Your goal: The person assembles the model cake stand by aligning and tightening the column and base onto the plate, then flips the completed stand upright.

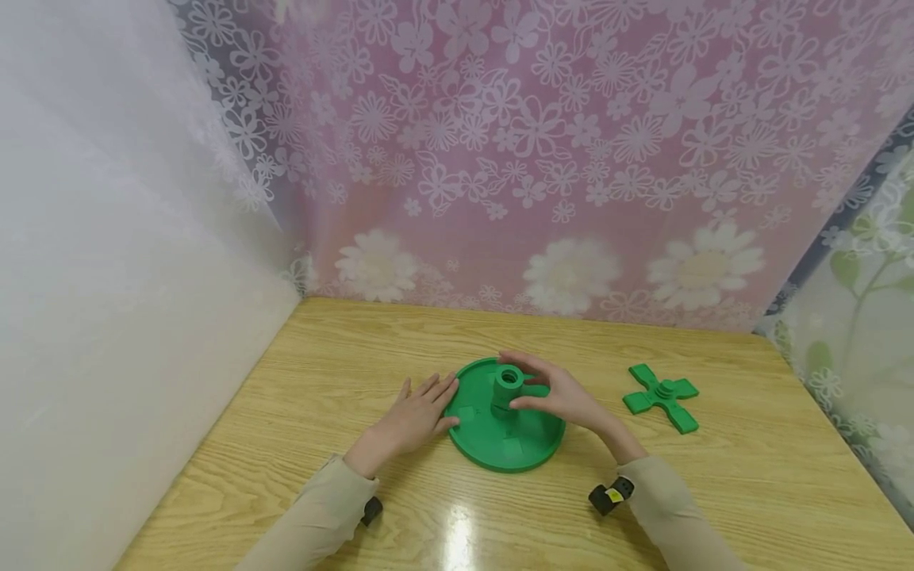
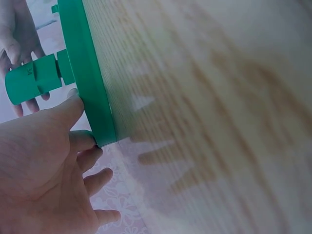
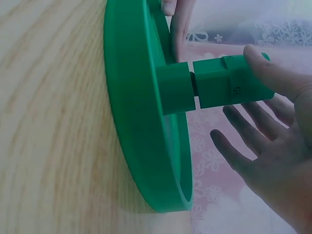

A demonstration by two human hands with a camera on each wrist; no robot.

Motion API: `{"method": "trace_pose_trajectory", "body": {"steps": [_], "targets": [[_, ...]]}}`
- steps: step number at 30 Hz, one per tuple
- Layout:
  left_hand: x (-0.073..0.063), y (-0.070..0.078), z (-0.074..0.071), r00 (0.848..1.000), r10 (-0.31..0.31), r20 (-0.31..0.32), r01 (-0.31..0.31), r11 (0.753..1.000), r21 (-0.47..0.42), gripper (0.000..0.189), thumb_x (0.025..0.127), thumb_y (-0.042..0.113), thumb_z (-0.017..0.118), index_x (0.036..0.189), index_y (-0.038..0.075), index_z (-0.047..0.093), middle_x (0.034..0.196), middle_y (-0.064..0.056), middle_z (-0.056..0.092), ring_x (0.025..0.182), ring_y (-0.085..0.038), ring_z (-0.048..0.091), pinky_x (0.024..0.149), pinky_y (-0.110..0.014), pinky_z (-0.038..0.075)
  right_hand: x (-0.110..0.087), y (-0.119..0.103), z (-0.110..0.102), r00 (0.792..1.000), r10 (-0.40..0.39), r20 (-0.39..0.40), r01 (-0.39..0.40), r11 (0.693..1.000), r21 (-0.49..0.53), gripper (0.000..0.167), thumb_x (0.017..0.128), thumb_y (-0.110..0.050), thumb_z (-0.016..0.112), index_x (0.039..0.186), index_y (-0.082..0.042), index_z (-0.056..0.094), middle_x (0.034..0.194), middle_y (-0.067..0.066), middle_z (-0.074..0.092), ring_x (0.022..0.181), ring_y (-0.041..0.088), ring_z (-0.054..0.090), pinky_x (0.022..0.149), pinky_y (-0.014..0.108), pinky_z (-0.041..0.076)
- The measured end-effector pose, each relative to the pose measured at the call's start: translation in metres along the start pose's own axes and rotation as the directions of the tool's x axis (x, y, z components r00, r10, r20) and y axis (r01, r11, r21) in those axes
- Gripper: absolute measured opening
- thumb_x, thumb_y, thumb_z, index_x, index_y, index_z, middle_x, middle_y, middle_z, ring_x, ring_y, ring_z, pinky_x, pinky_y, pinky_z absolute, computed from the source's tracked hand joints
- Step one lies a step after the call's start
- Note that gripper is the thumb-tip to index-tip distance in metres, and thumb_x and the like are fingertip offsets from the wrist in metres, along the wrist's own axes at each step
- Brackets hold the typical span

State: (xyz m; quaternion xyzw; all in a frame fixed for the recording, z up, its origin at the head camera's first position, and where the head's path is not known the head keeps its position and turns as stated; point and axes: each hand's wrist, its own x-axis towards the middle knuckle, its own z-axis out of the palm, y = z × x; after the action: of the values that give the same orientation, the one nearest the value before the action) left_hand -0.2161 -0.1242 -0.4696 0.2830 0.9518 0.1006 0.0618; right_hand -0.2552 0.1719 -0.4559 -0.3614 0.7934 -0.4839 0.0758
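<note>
A round green base plate (image 1: 500, 458) with a raised rim lies on the table. A short green post (image 3: 175, 87) rises from its middle. On the post stands an upright green tube (image 1: 508, 385) with a threaded hole in its top; a narrow gap with dark thread shows between the two. My right hand (image 1: 564, 396) reaches around the tube from the right, thumb on the near side and fingers behind. My left hand (image 1: 410, 416), fingers spread and fairly straight, rests against the plate's left rim, with thumb and fingertips touching it.
To the right on the wooden table (image 1: 300, 420) lies a green cross-shaped piece (image 1: 664, 396) with a threaded stub standing up in its centre. A pink floral curtain (image 1: 464, 159) hangs behind the table's far edge, and a white curtain (image 1: 143, 238) hangs along the left.
</note>
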Motion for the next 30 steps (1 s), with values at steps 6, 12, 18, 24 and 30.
{"method": "trace_pose_trajectory", "body": {"steps": [6, 12, 18, 24, 30], "targets": [[0.0, 0.0, 0.001, 1.0, -0.008, 0.008, 0.008, 1.0, 0.008, 0.067, 0.107, 0.044, 0.045, 0.161, 0.007, 0.027, 0.168, -0.008, 0.024, 0.154, -0.034, 0.021, 0.119, -0.067, 0.017, 0.002, -0.001, 0.0, 1.0, 0.004, -0.003, -0.004, 0.999, -0.033, 0.069, 0.093, -0.016, 0.076, 0.154, -0.008, 0.044, 0.156, 0.013, 0.045, 0.129, 0.038, 0.057, 0.101, 0.058, 0.049], [0.0, 0.0, 0.001, 1.0, -0.012, 0.002, 0.012, 1.0, 0.014, 0.067, 0.107, 0.043, 0.045, 0.161, 0.007, 0.028, 0.167, -0.008, 0.024, 0.154, -0.035, 0.022, 0.119, -0.067, 0.018, 0.008, 0.001, 0.008, 0.995, 0.036, -0.098, -0.049, 0.989, -0.139, 0.062, 0.086, -0.028, 0.083, 0.141, -0.014, 0.059, 0.14, 0.005, 0.058, 0.119, 0.027, 0.06, 0.094, 0.046, 0.055], [0.0, 0.001, -0.001, 1.0, -0.003, 0.004, 0.003, 1.0, 0.011, 0.067, 0.108, 0.043, 0.045, 0.161, 0.006, 0.028, 0.167, -0.009, 0.024, 0.153, -0.036, 0.022, 0.118, -0.068, 0.018, 0.011, 0.002, 0.013, 0.991, 0.043, -0.128, -0.062, 0.986, -0.153, 0.062, 0.081, -0.028, 0.088, 0.135, -0.011, 0.061, 0.127, 0.006, 0.059, 0.114, 0.027, 0.058, 0.091, 0.048, 0.054], [0.0, 0.001, -0.002, 1.0, -0.007, 0.007, 0.007, 1.0, -0.001, 0.066, 0.108, 0.042, 0.045, 0.161, 0.006, 0.028, 0.167, -0.009, 0.024, 0.153, -0.036, 0.022, 0.118, -0.068, 0.017, 0.006, 0.0, 0.009, 0.996, 0.03, -0.089, -0.038, 0.995, -0.095, 0.072, 0.084, -0.021, 0.085, 0.147, -0.011, 0.052, 0.145, 0.01, 0.053, 0.125, 0.034, 0.055, 0.099, 0.056, 0.05], [0.0, 0.001, -0.001, 1.0, -0.011, 0.013, 0.011, 1.0, -0.011, 0.067, 0.108, 0.042, 0.045, 0.161, 0.006, 0.027, 0.168, -0.008, 0.023, 0.154, -0.036, 0.021, 0.119, -0.067, 0.015, 0.002, 0.0, 0.002, 0.999, 0.011, -0.03, -0.012, 1.0, -0.023, 0.072, 0.091, -0.016, 0.078, 0.153, -0.006, 0.044, 0.153, 0.011, 0.048, 0.133, 0.037, 0.052, 0.104, 0.06, 0.045]]}}
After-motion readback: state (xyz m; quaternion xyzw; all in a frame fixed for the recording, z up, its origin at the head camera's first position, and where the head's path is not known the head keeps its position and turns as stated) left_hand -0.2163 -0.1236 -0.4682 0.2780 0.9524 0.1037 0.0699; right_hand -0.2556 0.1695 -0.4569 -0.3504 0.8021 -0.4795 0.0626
